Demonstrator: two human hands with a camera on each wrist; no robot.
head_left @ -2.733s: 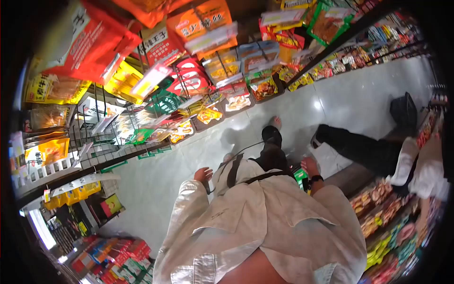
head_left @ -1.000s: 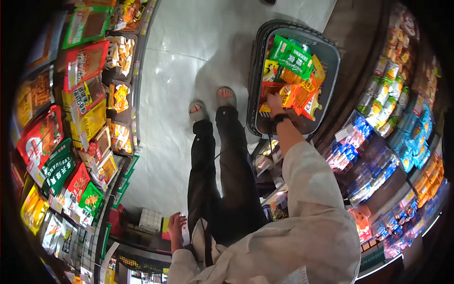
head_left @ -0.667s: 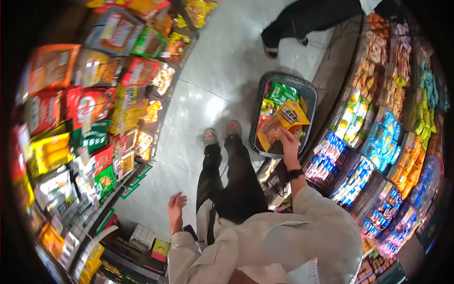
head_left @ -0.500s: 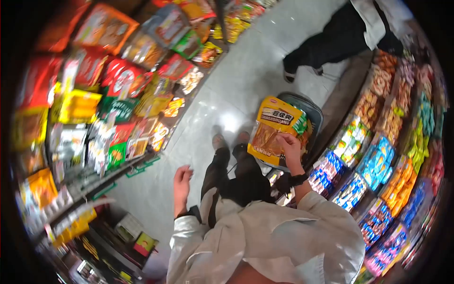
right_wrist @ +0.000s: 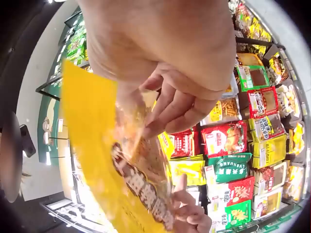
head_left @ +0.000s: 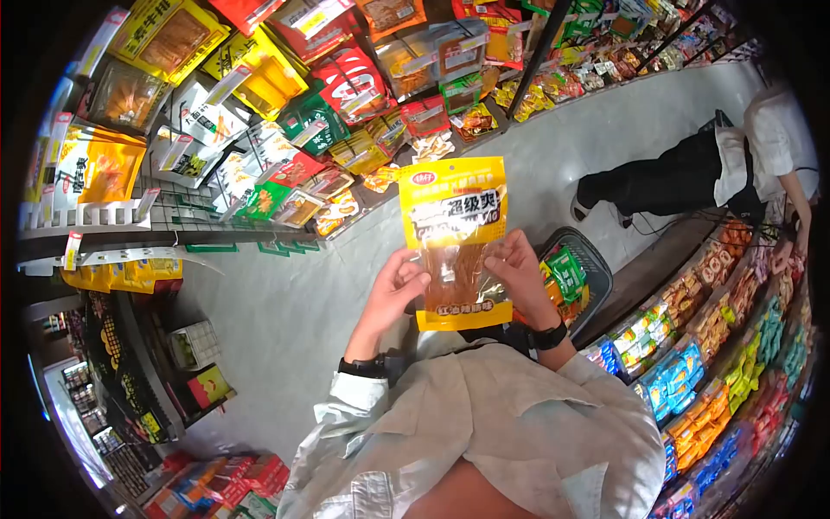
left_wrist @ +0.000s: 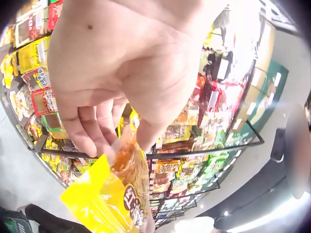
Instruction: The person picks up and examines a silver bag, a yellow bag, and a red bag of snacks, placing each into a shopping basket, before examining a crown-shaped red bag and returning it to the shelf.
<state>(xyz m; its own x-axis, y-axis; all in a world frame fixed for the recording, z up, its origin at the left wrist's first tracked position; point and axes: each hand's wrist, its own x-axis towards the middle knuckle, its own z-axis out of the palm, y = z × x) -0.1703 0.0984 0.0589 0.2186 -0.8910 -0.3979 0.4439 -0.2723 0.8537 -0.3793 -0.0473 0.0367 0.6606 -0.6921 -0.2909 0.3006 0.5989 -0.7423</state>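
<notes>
Both hands hold a yellow packet (head_left: 462,186) in front of the pale, creased shirt (head_left: 484,406). The left hand (head_left: 393,294) pinches its left edge between thumb and fingers; the right hand (head_left: 523,281) pinches the right edge. The packet is soft, shiny film, with dark lettering and a small hole at its far end. Through its clear window show thin brown strips. A dark band circles each wrist.

Beyond the right wrist, on the smooth grey floor (head_left: 285,320), is a dark, open plastic basket (head_left: 599,270) with rounded corners. In it lie a glossy green packet (head_left: 566,275) and orange-and-yellow ones, partly hidden by the right arm. Along the right, bins hold small wrapped sweets: blue (head_left: 674,381), orange (head_left: 702,424) and yellow-green (head_left: 745,376).

At the near left are red cartons (head_left: 251,476). Farther off, wire shelves (head_left: 177,208) carry flat yellow, red, green and white bags. At the far right stands a person in dark trousers (head_left: 674,177) and a light top.
</notes>
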